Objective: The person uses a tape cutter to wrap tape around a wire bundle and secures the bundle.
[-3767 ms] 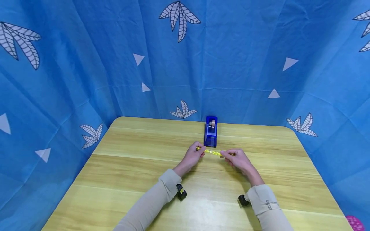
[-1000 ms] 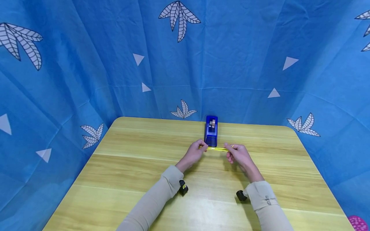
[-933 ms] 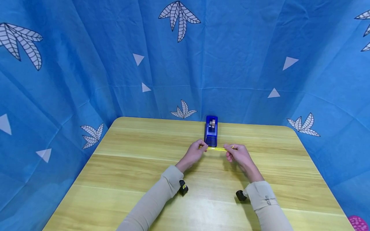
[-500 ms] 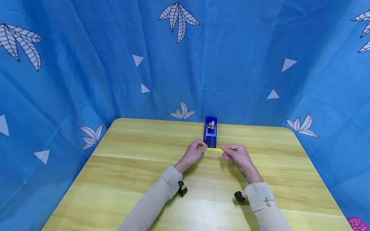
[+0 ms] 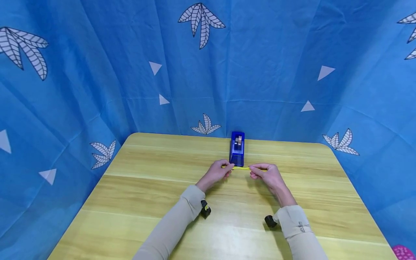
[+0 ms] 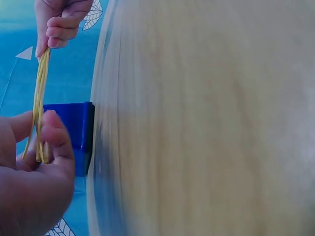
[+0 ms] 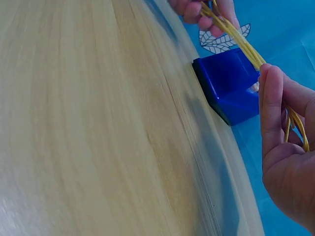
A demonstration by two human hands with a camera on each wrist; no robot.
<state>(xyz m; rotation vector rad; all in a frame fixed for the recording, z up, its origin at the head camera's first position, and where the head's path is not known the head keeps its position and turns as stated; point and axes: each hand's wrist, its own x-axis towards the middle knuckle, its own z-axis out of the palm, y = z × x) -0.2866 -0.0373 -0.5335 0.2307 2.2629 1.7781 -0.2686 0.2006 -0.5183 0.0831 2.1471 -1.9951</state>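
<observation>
A bundle of thin yellow strands (image 5: 241,168) stretches between both hands, close in front of a blue tape dispenser (image 5: 237,157). My left hand (image 5: 217,171) pinches one end between thumb and fingers, and several strand ends poke out past its fingers (image 6: 58,132). At the other end my right hand (image 5: 268,176) pinches the bundle with thumb and index finger; looped strands (image 7: 294,123) stick out behind its grip. Seen from the right wrist, the bundle runs straight from hand to hand, overlapping the dispenser's corner (image 7: 226,78).
The hands are over a light wood-grain table (image 5: 146,180). Blue curtains (image 5: 273,65) with leaf prints hang behind it and at both sides. A small black device (image 5: 205,209) is at the left cuff, another (image 5: 270,221) at the right. Something pink (image 5: 402,252) shows at bottom right.
Compared with 3.8 s ago, the bundle lies more level. Over the last second my right hand has come slightly left, shortening the visible span. Both hands keep their pinch; the dispenser stays put.
</observation>
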